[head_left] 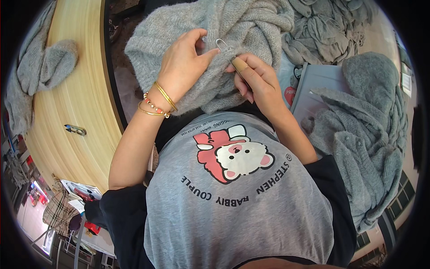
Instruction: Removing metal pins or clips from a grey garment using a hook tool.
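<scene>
A fuzzy grey knitted garment (172, 29) lies bunched in front of me. My left hand (181, 65) rests on it, thumb and forefinger curled on the knit beside a small shiny button (204, 39). Close to the left thumb, a white wire-like loop (221, 44) stands out from the knit; whether it is a pin I cannot tell. My right hand (260, 80) is closed at the garment's edge, its thumb wrapped in a tan band (240, 65). Under that thumb shows a slim dark tool, mostly hidden by the fingers.
On the right, more grey knitted garments (369, 125) lie over a grey plastic bin (324, 80), with another heap (329, 31) beyond. A wooden tabletop (85, 98) on the left carries a small dark tool (75, 130) and a grey knit piece (56, 62).
</scene>
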A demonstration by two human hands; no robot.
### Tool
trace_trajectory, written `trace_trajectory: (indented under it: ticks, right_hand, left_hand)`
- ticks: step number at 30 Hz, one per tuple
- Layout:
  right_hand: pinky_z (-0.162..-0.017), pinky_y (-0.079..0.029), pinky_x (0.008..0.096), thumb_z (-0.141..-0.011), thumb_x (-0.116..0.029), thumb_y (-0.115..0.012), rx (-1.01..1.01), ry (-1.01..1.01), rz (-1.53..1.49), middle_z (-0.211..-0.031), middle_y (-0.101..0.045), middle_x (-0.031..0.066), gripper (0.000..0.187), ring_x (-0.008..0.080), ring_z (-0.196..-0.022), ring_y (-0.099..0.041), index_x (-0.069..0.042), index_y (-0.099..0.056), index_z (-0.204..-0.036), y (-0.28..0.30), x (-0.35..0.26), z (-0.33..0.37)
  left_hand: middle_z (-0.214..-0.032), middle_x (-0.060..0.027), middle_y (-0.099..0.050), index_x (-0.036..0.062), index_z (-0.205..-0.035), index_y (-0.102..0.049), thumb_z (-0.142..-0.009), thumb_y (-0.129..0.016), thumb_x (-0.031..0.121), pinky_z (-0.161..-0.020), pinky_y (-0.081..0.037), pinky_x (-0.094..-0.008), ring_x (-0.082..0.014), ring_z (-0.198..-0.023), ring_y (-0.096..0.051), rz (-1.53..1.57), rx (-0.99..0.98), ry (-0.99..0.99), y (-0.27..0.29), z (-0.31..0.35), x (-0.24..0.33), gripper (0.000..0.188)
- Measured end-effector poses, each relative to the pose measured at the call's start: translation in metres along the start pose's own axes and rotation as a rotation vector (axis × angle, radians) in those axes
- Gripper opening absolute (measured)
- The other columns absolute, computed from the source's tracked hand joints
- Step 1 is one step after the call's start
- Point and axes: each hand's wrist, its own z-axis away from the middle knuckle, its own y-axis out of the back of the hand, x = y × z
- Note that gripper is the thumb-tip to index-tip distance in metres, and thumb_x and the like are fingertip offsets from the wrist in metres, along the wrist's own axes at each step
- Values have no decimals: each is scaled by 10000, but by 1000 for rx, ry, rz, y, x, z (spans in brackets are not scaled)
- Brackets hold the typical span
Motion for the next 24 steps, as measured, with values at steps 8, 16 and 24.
trace_trajectory:
  ticks: [8,16,24]
  right_hand:
    - [-394,-228,173,-971,-184,-402,35,-40,-10,-579,-463,-10,253,27,-419,-316,12,-562,-982,4,-5,0]
    - [-388,-232,179,-957,-202,-390,-58,-80,-115,-556,-450,0,268,35,-409,-295,9,-555,-970,-2,-25,-8]
    - [-327,-218,198,-969,-186,-330,-185,-174,-619,-507,-388,-8,249,56,-332,-252,-15,-508,-941,-5,-25,-28]
  left_hand:
    - [-696,-61,-595,21,-977,-640,-754,-754,251,-593,-453,-280,-149,-633,-548,153,108,139,2,-4,10,340]
    - [-836,-19,-604,27,-945,-672,-765,-721,50,-570,-404,-210,-76,-644,-479,343,371,-113,19,4,19,188]
    - [-859,31,-616,59,-1078,-687,-838,-684,58,-613,-400,-172,-28,-691,-480,510,237,-114,23,8,17,240]
